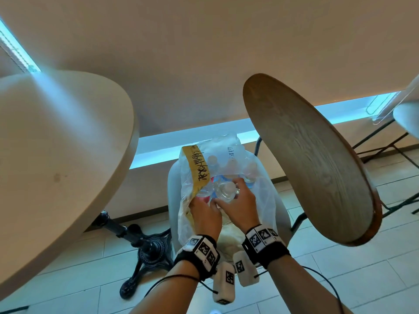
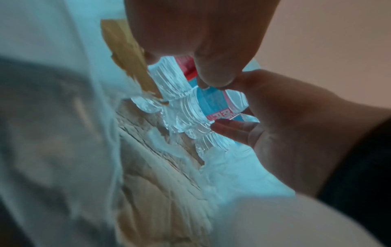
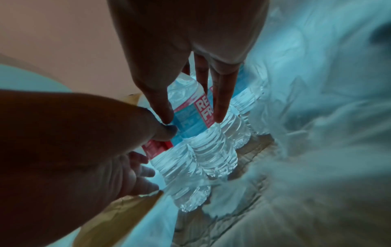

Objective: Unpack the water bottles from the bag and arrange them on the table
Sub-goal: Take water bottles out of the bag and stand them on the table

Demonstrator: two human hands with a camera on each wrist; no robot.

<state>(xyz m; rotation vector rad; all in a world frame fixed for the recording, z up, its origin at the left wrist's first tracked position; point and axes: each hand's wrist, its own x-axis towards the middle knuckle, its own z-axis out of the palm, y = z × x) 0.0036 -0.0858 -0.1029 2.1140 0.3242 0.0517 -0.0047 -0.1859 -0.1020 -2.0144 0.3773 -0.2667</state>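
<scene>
A clear plastic bag (image 1: 266,200) with a strip of yellow tape (image 1: 196,168) stands on a pale chair seat, low between two round tables. Several capped water bottles (image 1: 232,165) with blue and red labels stand inside it. My right hand (image 1: 235,193) grips one water bottle (image 1: 226,191) near its top; in the right wrist view its fingers (image 3: 221,107) and thumb run down either side of that bottle's label (image 3: 190,120). My left hand (image 1: 197,203) pinches the bag's torn plastic beside the tape, its thumb (image 3: 165,132) against the same bottle (image 2: 211,103).
A cream round table (image 1: 56,166) rises at the left on a black iron pedestal (image 1: 147,252). A wooden round table (image 1: 306,166) stands close on the right. The pale chair (image 1: 173,180) holds the bag. Tiled floor lies below, and black chair legs (image 1: 390,143) show at the far right.
</scene>
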